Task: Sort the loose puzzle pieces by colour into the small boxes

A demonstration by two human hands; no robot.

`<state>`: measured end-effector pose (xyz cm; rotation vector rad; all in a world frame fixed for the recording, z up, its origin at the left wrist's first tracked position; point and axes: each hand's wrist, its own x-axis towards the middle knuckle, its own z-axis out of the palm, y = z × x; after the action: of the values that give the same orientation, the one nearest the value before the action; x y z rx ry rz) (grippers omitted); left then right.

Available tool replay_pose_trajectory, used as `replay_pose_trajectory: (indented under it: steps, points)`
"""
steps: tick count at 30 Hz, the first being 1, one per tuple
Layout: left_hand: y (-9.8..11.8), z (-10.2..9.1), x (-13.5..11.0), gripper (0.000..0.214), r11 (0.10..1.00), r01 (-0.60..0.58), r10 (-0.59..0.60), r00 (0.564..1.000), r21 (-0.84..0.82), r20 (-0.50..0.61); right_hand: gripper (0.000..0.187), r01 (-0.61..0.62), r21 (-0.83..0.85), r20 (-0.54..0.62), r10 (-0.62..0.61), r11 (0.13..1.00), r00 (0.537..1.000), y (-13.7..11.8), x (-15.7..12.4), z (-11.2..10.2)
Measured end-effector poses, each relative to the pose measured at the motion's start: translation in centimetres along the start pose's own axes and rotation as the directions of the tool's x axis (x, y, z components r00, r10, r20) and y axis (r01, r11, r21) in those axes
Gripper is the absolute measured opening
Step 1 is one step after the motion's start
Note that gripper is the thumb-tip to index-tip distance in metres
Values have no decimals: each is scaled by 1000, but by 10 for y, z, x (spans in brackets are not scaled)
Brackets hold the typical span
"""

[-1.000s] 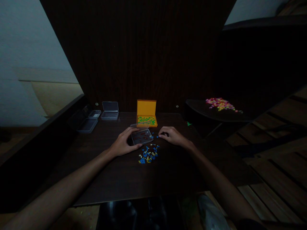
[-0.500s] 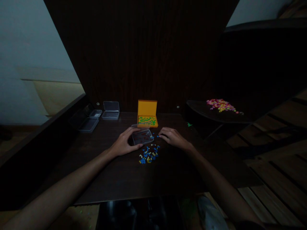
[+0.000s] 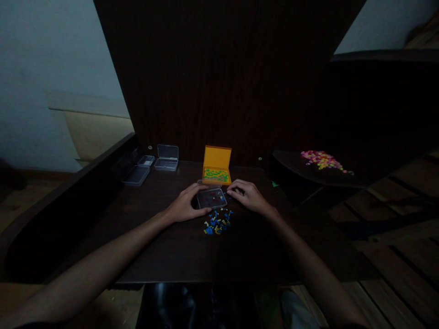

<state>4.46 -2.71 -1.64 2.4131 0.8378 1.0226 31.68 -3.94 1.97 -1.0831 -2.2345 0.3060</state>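
- Head view: hands meet at the middle of a dark brown wooden table [image 3: 178,246], with both bare forearms reaching in from the near edge.
- The left hand [image 3: 187,208] is cupped around the left side of a small clear plastic box [image 3: 211,198]. Its thumb lies along the near edge and its fingers along the far edge, so it grips the box, which rests flat on the table.
- Dark reddish bits show inside the box, but they are too dim to name.
- The right hand [image 3: 248,196] lies at 3 o'clock from the box, palm down and fingers bent, with the fingertips at the box's right edge. I cannot tell whether they pinch anything.
- A loose heap of tiny blue and yellow pieces [image 3: 217,221] lies at 6 o'clock from the box, just beside it and between the two wrists.
- An open yellow hinged case [image 3: 217,158] stands at 12 o'clock from the box, lid upright, with green pieces in its tray.
- Two empty clear plastic cases [image 3: 167,157] sit well apart at 10 o'clock, by the table's far left corner.
- A scatter of pink and yellow pieces [image 3: 320,159] lies at 2 o'clock on a separate dark rounded surface [image 3: 295,167].
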Motion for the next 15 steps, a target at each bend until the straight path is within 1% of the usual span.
replay_pose_trajectory:
  steps: [3, 6, 9, 15]
  points:
    - [1, 2, -1, 60, 1000, 0, 0, 1000, -16, 10, 12, 53, 3, 44, -53, 999, 998, -19, 10, 7]
    - [3, 4, -1, 60, 1000, -9, 10, 1000, -28, 25, 12, 139, -55, 128, -132, 989, 983, -30, 19, 18]
    - [5, 5, -1, 61, 999, -19, 20, 999, -43, 35, 13, 204, -131, 189, -178, 970, 966, -33, 26, 28]
    - [10, 4, 0, 61, 999, 9, -8, 1000, -50, 22, 13, 231, -252, 248, -168, 940, 954, -33, 28, 41]
